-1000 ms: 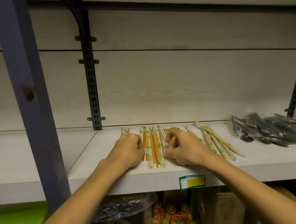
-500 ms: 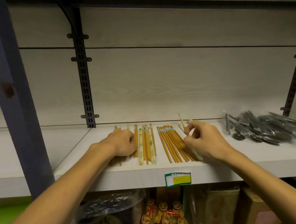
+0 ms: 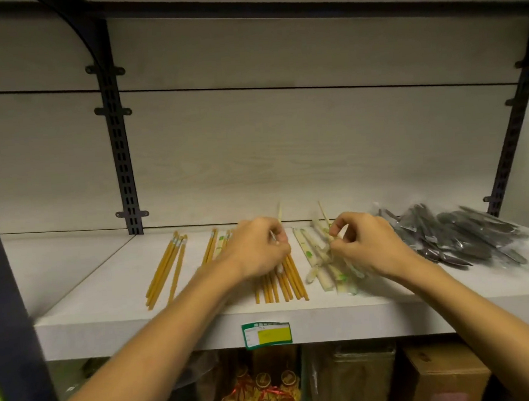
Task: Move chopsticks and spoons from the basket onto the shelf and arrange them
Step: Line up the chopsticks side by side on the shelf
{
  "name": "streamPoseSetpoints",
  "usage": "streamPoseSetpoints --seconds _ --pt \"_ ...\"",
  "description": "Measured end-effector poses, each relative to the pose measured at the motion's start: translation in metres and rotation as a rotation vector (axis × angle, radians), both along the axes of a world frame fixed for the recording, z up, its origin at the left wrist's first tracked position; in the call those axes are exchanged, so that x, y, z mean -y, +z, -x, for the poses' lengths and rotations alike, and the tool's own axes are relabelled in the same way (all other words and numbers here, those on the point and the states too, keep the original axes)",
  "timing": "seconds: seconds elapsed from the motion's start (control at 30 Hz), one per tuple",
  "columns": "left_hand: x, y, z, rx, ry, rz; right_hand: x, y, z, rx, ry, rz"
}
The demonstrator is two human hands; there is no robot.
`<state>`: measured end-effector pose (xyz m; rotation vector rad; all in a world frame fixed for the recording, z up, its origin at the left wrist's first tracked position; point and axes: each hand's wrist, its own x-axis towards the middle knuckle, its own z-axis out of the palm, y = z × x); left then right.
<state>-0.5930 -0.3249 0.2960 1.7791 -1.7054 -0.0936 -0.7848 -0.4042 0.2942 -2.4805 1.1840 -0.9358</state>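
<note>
From the head camera, both hands work over the white shelf (image 3: 113, 292). The left hand (image 3: 257, 251) is curled over a row of orange chopsticks (image 3: 289, 281) and pinches one pale chopstick (image 3: 279, 213) whose tip pokes up on the far side of the knuckles. The right hand (image 3: 367, 249) has its fingers closed on a pale stick (image 3: 323, 212) from the loose pile of pale patterned chopsticks (image 3: 315, 256), which lie fanned and crossing. A tidy orange bundle (image 3: 167, 266) lies to the left; bagged spoons (image 3: 466, 236) are heaped at the far right. No basket is in view.

To do this sorting step well, I'd lift each pale stick clear before sliding it, then square the near ends in a line a little back from the shelf's front lip (the orange row's ends already sit close to it).

Open room lies left of the orange bundle and along the far wall; the right side is crowded, spoons just beside the right hand.
</note>
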Motion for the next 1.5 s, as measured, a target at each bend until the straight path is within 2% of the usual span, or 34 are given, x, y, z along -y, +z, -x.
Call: streamPoseSetpoints --seconds 0.17,0.27,0.43,0.73,1.03,1.17,1.3,1.4,1.5 --pt "0.008 -0.020 0.018 -0.028 -0.014 0.036 0.000 -0.005 0.003 -0.071 0.037 0.165" --pt "-0.008 -0.018 -0.005 -0.003 0.058 0.060 -0.004 -0.008 -0.009 -0.045 0.120 0.137" --pt "-0.044 -0.014 -0.058 0.159 0.220 0.018 -0.014 -0.012 -0.043 -0.053 0.229 0.067" --pt "-0.071 -0.026 -0.081 0.208 0.228 -0.084 -0.056 -0.021 -0.113 -0.102 0.338 0.072" --pt "-0.071 -0.029 -0.094 0.190 0.139 -0.059 -0.065 -0.028 -0.132 -0.203 0.244 -0.079" --pt "-0.067 -0.030 -0.096 0.177 0.131 -0.047 -0.072 -0.029 -0.137 -0.221 0.186 -0.064" --pt "-0.065 -0.029 -0.101 0.255 0.123 -0.095 -0.076 -0.028 -0.139 -0.274 0.159 -0.115" --pt "-0.065 -0.029 -0.105 0.216 0.080 -0.132 -0.076 -0.023 -0.139 -0.243 0.210 -0.217" --pt "-0.065 -0.027 -0.105 0.197 0.071 -0.182 -0.079 -0.025 -0.140 -0.162 0.190 -0.186"
